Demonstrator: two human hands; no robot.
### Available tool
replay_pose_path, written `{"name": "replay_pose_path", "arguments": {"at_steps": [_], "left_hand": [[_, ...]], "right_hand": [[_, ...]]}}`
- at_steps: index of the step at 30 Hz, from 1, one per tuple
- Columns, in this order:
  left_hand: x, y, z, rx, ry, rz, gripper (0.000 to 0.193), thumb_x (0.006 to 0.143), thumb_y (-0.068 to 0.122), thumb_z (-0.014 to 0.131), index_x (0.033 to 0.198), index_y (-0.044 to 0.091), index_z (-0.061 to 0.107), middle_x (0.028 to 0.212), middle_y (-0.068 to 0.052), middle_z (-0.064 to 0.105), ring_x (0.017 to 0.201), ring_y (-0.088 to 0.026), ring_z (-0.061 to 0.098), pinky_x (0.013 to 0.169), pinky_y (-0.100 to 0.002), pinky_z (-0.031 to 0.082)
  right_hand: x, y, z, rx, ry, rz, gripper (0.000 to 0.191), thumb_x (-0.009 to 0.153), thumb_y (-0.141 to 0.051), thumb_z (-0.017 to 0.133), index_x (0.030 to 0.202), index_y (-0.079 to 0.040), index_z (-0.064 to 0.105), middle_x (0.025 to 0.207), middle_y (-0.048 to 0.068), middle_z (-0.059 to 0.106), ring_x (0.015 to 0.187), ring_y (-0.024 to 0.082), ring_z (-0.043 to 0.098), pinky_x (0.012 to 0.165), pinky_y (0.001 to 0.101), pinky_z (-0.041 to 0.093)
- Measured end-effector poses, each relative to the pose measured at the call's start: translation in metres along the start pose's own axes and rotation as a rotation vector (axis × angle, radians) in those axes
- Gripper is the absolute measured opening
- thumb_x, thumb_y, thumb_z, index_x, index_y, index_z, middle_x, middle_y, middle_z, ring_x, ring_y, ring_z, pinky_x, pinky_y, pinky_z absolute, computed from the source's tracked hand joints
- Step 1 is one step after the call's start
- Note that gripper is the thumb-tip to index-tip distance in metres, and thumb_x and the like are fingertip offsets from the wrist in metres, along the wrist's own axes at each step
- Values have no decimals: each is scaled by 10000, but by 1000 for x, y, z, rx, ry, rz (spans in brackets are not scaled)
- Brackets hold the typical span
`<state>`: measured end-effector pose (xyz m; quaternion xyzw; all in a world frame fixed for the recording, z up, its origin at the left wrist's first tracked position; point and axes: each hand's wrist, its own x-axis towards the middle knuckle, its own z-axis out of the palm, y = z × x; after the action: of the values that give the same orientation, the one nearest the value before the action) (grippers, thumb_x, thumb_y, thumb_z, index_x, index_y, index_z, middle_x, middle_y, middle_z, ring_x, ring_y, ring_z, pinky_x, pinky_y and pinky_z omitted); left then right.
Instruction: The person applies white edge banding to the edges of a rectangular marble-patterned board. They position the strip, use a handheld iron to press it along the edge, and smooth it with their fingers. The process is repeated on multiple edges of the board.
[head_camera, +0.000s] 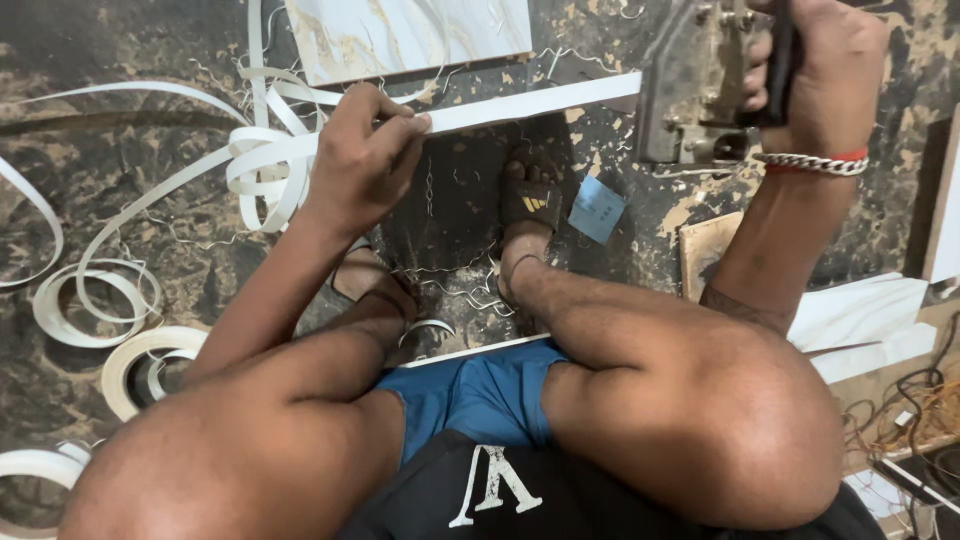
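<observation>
I squat over a dark marbled floor. My left hand (362, 155) pinches a white edge-banding strip (530, 102) that runs taut to the right into a grimy metal hand tool (695, 85). My right hand (820, 65), with a chain bracelet and red thread at the wrist, grips the tool's black handle. Behind my left hand the strip trails off into loose white loops (262, 165). My sandalled feet (528, 205) rest just below the strip.
Coils of white strip (95, 300) lie at the left. A marble-patterned board (405, 35) lies at the top, a blue paper scrap (597, 210) near my foot, a wooden piece (705, 250) and white boards (870, 320) at the right, tangled cables (915, 400) beyond.
</observation>
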<state>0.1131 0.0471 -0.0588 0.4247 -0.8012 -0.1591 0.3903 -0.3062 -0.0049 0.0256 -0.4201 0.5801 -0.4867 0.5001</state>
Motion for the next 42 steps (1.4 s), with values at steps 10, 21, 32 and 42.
{"name": "replay_pose_path", "arguments": {"at_steps": [10,21,32,42], "left_hand": [[-5,1,-4,27,21,-7,184,918,-33,757,1079,21,687,1105,-117,670,1027,-322,667,886,-422,546],[-23,8,-41,413,28,-39,43,980,82,742,949,67,717,958,-60,635,848,-244,582,706,-387,450],[-47,-18,-65,180,35,-111,120,967,64,774,930,21,668,1042,-112,649,950,-301,656,801,-405,542],[-55,-34,-73,-119,68,-194,154,903,-30,815,1007,40,724,1092,-78,699,935,-228,725,772,-317,589]], "right_hand": [[6,1,12,9,-127,54,293,1178,-238,645,1107,47,646,823,105,669,601,123,575,524,233,424],[-14,-3,108,-6,-348,34,373,1184,-297,643,1225,69,701,770,72,658,565,97,585,486,213,439],[-30,2,196,12,-516,73,379,1158,-298,613,1305,47,672,818,62,659,639,96,624,543,221,482],[-41,-3,246,22,-614,145,363,1131,-297,598,1268,34,657,794,54,658,604,93,623,518,217,488]]}}
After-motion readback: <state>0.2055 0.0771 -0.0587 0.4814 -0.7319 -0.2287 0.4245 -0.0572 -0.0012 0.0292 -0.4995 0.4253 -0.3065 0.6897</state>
